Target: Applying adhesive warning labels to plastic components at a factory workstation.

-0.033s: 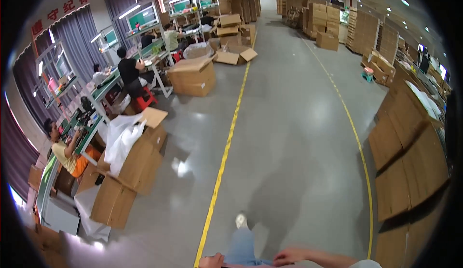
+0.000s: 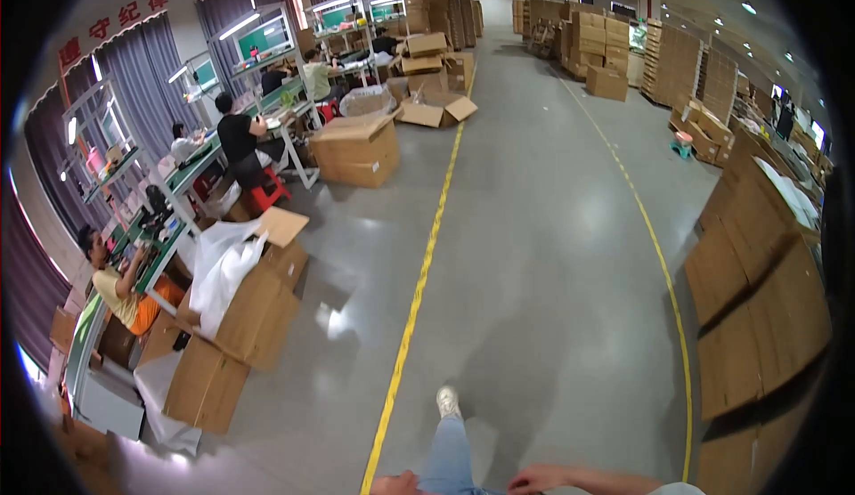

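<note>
At the lower edge, my left hand is closed and partly cut off by the frame. My right hand is to its right, fingers curled downward, the forearm coming in from the lower right. Whatever either hand holds, if anything, is hidden below the edge. Between them show my leg in light blue jeans and one pale shoe on the grey floor. Neither hand touches any of the boxes around.
A yellow floor line runs along the left of the aisle, another along the right. Open cartons and people seated at workbenches line the left. Stacked cardboard borders the right; more cartons stand farther off.
The boxes at both sides have shifted slightly outward and down in the picture, as my view moves forward a little. Both hands stay low at the edge, the left a bit lower.
</note>
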Available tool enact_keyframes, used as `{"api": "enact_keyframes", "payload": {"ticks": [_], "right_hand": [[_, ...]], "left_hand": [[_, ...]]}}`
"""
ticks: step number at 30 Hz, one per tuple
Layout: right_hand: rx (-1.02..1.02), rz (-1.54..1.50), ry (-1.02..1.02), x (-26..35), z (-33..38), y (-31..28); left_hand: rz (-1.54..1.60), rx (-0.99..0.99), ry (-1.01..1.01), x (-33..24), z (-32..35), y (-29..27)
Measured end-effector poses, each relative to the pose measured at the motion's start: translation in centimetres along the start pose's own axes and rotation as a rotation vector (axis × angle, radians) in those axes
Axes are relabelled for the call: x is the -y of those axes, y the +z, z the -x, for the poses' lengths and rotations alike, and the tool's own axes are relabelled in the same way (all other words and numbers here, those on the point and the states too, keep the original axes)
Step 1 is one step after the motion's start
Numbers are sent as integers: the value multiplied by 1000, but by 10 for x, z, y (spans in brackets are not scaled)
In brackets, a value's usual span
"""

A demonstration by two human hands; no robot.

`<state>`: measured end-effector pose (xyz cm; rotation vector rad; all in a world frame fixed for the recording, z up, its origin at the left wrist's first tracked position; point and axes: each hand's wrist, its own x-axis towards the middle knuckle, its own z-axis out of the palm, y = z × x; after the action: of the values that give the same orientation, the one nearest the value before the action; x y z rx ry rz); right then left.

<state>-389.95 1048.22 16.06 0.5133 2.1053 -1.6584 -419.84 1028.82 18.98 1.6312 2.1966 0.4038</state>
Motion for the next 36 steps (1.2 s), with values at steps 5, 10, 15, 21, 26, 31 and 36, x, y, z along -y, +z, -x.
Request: {"api": "enact_keyframes", "payload": {"ticks": [5,10,15,21,26,31,36], "right_hand": [[-92,-97,24,33,-107,-232],[-262,67,93,88,-155,-435],[-810,-211,288,101,-244,-600],[-1003,-154,425,42,-388,-892],[-718,558,-45,43,-439,-1124],[-573,682,-162,14,-499,-1355],[-423,660,-94,-9,-605,-1553]], "left_hand": [[183,420,291,52,-270,-6],[463,735,133,13,-534,-119],[378,753,395,-3,-757,-159],[533,815,173,-10,-1060,-155],[511,644,349,1,-1285,-180],[479,530,371,-13,-1484,-199],[486,684,451,24,-1751,-197]]}}
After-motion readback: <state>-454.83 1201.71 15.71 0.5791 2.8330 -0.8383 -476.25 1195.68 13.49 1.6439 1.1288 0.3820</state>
